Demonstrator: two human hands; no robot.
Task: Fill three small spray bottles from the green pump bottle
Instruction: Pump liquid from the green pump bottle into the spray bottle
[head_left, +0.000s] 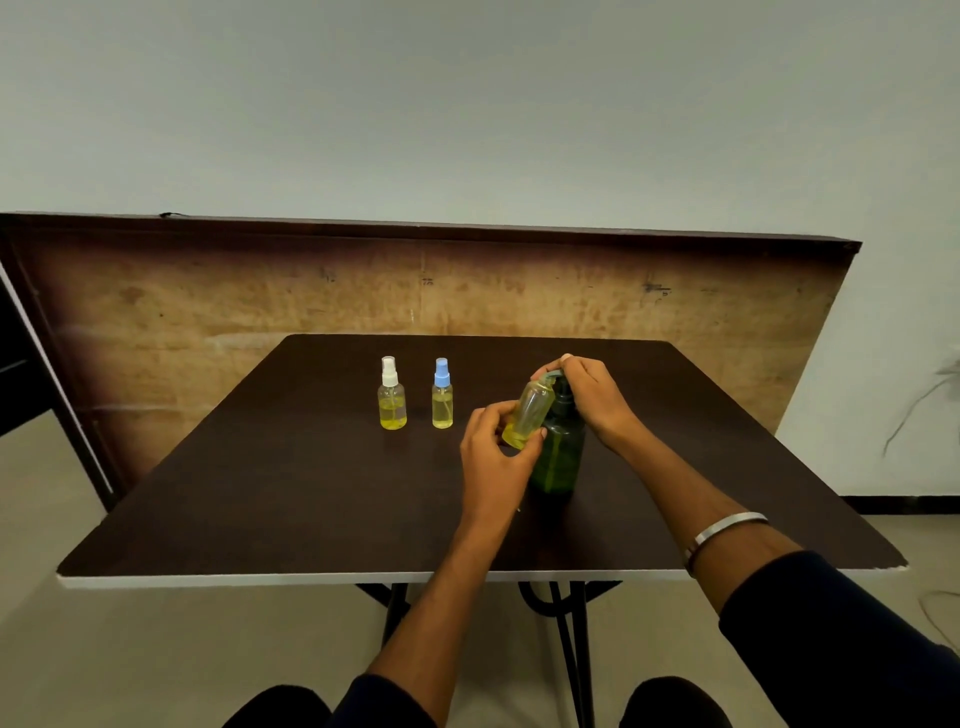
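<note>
Head view: the green bottle (558, 457) stands upright on the dark table (260, 493), right of centre and near the front half. The right hand (592, 400) sits on its pump head, fingers curled down over the top and gripping it. The left hand (493, 452) pinches the third bottle (530, 415) near its base, thumb and fingers wrapped round the lower part, and holds it tilted with its open mouth up against the pump spout. A little yellow liquid lies at its low end. Whether the spout is actually inside the mouth is hard to tell, since the fingers cover the join.

Two more spray bottles stand upright to the left, well apart from the hands: the white-capped one (391, 397) and, just beside it, the blue-capped one (442, 397). Both are capped and partly filled with yellow liquid.

The third bottle looks like thin clear plastic, light and smooth, likely slippery if liquid runs down it. A hold low on the body, as now, keeps the mouth free. The green bottle looks heavier and stable, so pressing straight down on the pump should not tip it.
</note>
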